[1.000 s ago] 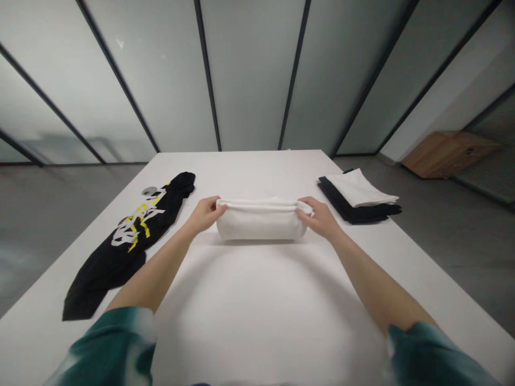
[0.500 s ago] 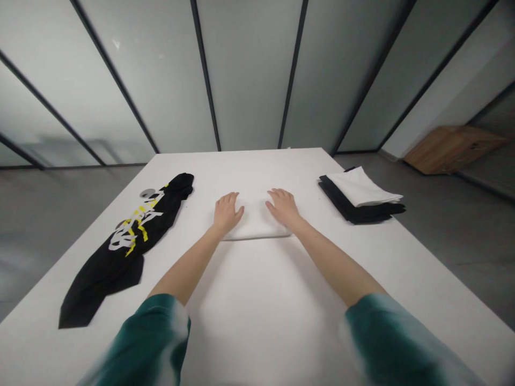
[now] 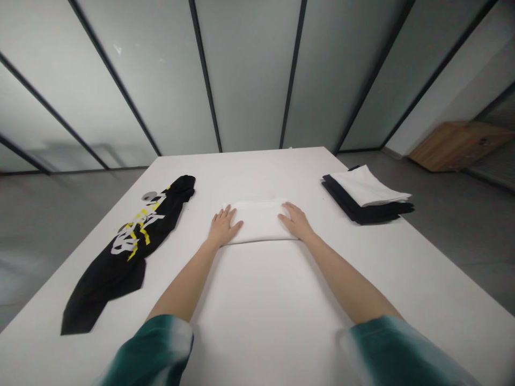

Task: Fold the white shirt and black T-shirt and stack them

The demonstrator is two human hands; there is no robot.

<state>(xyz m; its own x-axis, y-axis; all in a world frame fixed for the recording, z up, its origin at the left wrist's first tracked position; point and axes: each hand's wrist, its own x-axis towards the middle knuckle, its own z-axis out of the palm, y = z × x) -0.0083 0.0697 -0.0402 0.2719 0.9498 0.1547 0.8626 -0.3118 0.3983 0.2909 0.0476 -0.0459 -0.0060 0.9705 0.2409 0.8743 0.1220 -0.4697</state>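
Note:
A folded white garment (image 3: 259,221) lies flat in the middle of the white table (image 3: 261,311). My left hand (image 3: 223,226) rests palm down on its left end, fingers stretched out. On the right end lies my right hand (image 3: 296,220), also flat with the fingers extended. Neither hand grips anything.
A black garment with white and yellow print (image 3: 129,241) lies stretched out on the table's left side. At the right edge sits a stack of folded clothes (image 3: 368,199), white on top of black. Glass partition walls stand behind the table. A wooden box (image 3: 454,145) is on the floor at far right.
A second ago both hands held the garment's raised folded edge. They laid it down and pressed it flat, then slid apart towards its two ends.

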